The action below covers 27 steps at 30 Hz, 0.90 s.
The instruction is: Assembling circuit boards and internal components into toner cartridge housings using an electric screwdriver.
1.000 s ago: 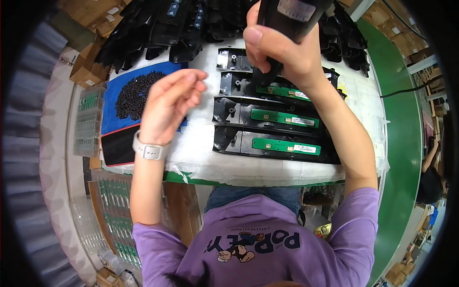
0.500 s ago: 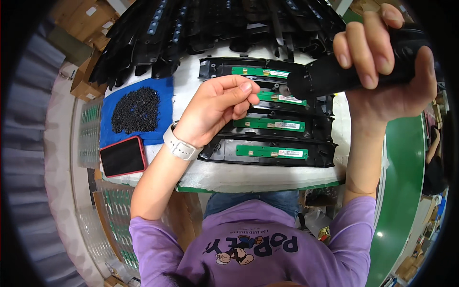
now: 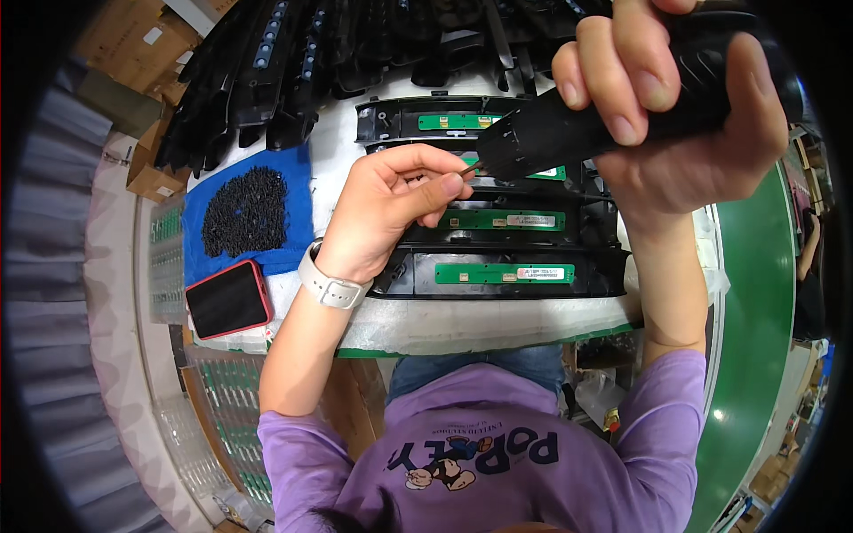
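Observation:
My right hand [image 3: 653, 173] is wrapped round a black electric screwdriver [image 3: 546, 133], held tilted with its nose to the left. At that nose, my left hand [image 3: 378, 200] pinches a thin dark piece, seemingly a screw [image 3: 474, 169], between thumb and forefinger. Whether the piece is seated in the bit cannot be made out. Beneath both hands lie several long black plastic housings [image 3: 404, 277] in a row, each with a green circuit board [image 3: 484, 274] that bears a white label. The screwdriver and my left hand partly cover the upper housings.
Left of the housings, a pile of small black screws [image 3: 244, 213] lies on a blue cloth [image 3: 300, 173]. A red-edged phone [image 3: 228, 299] rests below it. More black housings [image 3: 267, 80] are heaped at the far side. Cardboard boxes [image 3: 133, 44] stand at the far left.
My right hand has brought the screwdriver left and its nose down to my left fingertips. My left hand has shifted slightly left, and the thin dark piece now shows between its fingers and the tool.

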Available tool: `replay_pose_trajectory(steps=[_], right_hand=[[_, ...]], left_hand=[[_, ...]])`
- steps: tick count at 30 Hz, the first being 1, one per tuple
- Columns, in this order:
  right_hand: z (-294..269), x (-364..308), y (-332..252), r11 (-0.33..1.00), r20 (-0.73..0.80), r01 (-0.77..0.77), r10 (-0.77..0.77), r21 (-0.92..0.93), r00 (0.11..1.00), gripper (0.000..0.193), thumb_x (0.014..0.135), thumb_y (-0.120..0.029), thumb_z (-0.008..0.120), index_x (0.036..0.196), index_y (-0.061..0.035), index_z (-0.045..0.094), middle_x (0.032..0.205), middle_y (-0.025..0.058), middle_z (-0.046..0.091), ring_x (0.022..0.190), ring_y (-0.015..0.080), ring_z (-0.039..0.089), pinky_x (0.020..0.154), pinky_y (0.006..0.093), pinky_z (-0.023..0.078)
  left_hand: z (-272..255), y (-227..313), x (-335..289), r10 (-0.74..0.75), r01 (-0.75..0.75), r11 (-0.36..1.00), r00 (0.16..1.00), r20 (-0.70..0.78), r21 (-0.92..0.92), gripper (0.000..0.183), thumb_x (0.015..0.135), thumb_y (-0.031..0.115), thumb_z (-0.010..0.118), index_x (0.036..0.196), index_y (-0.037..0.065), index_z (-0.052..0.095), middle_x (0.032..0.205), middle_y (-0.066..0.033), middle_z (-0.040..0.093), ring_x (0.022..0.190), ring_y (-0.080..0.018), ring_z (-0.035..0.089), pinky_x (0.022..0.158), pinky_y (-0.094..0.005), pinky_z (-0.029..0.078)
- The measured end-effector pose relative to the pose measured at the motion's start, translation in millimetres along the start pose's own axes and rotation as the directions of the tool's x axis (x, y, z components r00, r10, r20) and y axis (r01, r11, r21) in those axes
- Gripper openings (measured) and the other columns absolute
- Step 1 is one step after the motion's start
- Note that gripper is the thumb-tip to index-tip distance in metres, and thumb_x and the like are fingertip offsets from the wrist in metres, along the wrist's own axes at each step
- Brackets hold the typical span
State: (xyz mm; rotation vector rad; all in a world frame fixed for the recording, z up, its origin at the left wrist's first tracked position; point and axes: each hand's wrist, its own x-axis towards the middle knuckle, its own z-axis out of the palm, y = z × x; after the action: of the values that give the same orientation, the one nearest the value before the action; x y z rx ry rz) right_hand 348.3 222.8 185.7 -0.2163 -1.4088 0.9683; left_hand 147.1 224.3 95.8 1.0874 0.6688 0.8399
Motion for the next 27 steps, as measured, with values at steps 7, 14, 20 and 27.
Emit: replay_pose_trajectory(steps=[7, 14, 20, 27], right_hand=[[20, -1, 7, 0.985, -0.33, -0.002, 0.06, 0.172, 0.942, 0.035, 0.089, -0.038, 0.049, 0.096, -0.0047, 0.055, 0.054, 0.0039, 0.051, 0.037, 0.0165, 0.047, 0.042, 0.0327, 0.046], [23, -7, 1, 0.926, -0.429, -0.042, 0.213, 0.374, 0.878, 0.031, 0.088, -0.035, 0.05, 0.095, -0.0055, 0.055, 0.054, 0.0026, 0.049, 0.038, 0.0151, 0.045, 0.043, 0.0324, 0.044], [-69, 13, 50, 0.576, 0.325, -0.043, -0.396, 0.816, 0.859, 0.026, 0.085, -0.025, 0.053, 0.095, -0.0017, 0.05, 0.054, 0.0058, 0.047, 0.038, 0.0161, 0.044, 0.043, 0.03, 0.04], [-48, -23, -3, 0.97, -0.282, -0.238, 0.215, -0.05, 0.935, 0.023, 0.082, -0.018, 0.057, 0.095, 0.0001, 0.05, 0.054, 0.0077, 0.048, 0.038, 0.0164, 0.044, 0.042, 0.0284, 0.04]], left_hand=[[-2, 0, -3, 0.015, -0.015, 1.0, 1.0, 0.008, -0.027, 0.017, 0.087, 0.012, 0.063, 0.098, 0.0, 0.064, 0.082, -0.0069, 0.066, 0.059, -0.0044, 0.051, 0.054, -0.0159, 0.041], [4, -4, -6, -0.053, 0.057, 0.995, 0.997, 0.047, -0.077, 0.021, 0.09, 0.018, 0.058, 0.099, -0.001, 0.063, 0.083, -0.005, 0.065, 0.062, -0.0044, 0.051, 0.057, -0.0165, 0.041], [-5, 2, -5, 0.079, -0.097, 0.992, 0.977, -0.199, -0.083, 0.024, 0.094, 0.007, 0.042, 0.112, -0.007, 0.048, 0.11, -0.0192, 0.059, 0.096, -0.0205, 0.061, 0.082, -0.027, 0.049], [-3, 2, -3, 0.051, -0.089, 0.989, 0.956, -0.287, -0.121, 0.022, 0.096, 0.008, 0.04, 0.109, -0.008, 0.049, 0.106, -0.0222, 0.06, 0.087, -0.0233, 0.064, 0.079, -0.0289, 0.053]])
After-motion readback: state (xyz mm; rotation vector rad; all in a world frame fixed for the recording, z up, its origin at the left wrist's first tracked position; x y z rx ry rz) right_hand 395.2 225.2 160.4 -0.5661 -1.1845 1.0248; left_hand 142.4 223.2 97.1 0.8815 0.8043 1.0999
